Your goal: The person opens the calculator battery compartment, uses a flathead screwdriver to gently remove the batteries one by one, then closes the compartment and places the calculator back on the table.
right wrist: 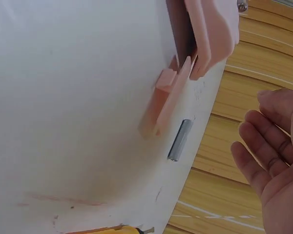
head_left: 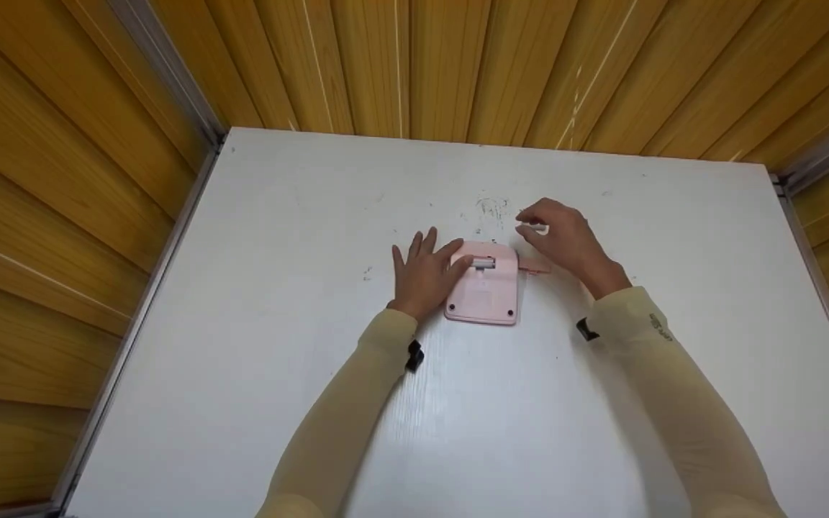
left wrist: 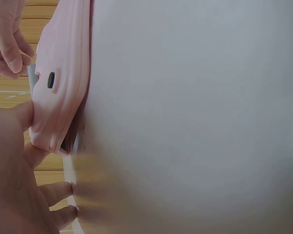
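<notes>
A pink device (head_left: 481,291), shaped like a desk calculator, lies back up with its battery compartment uncovered. Inside sits a battery (head_left: 483,263). My left hand (head_left: 425,279) rests at the device's left side, fingers spread, the thumb reaching over its back beside that battery. To the right, a pink battery cover (right wrist: 163,100) lies on the table, partly under the device's edge. Another silver battery (right wrist: 180,140) lies on the table beyond the cover. My right hand (head_left: 562,237) hovers over this loose battery; in the right wrist view its relaxed fingers (right wrist: 254,168) hold nothing.
The white table (head_left: 299,288) has dark scuff marks near the far side. Wood-pattern walls (head_left: 436,72) stand behind it and at both sides. A yellow thing (right wrist: 124,229) with a thin metal tip shows at the right wrist view's lower edge.
</notes>
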### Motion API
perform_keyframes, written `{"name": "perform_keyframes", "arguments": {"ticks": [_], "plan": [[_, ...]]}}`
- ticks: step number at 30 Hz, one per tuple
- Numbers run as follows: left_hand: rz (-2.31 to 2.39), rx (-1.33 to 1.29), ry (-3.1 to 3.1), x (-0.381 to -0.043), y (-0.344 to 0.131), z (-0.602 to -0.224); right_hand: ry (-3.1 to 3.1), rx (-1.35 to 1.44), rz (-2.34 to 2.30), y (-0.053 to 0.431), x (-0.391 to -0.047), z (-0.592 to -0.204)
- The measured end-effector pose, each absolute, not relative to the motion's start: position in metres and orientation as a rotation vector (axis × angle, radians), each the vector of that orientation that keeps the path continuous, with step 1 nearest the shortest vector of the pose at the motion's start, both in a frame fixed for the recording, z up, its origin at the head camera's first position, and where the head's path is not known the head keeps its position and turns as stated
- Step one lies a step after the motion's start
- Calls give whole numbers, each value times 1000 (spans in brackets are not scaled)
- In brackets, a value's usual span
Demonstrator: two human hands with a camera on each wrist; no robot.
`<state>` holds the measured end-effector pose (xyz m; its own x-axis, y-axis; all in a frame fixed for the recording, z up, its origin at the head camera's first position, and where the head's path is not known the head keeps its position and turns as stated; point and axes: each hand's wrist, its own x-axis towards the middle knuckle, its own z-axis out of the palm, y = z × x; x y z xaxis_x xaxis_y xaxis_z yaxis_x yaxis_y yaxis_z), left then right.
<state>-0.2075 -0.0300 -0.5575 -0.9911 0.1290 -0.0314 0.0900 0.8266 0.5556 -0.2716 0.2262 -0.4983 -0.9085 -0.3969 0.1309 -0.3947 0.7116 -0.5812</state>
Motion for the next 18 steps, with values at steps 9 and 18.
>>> {"name": "perform_keyframes", "arguments": {"ticks": [9, 18], "plan": [[876, 169, 2930, -208, -29, -558, 2920, -825, -959, 213, -259, -496], [871, 186, 2945, -208, -30, -557, 2848, -838, -928, 205, -248, -494]]}}
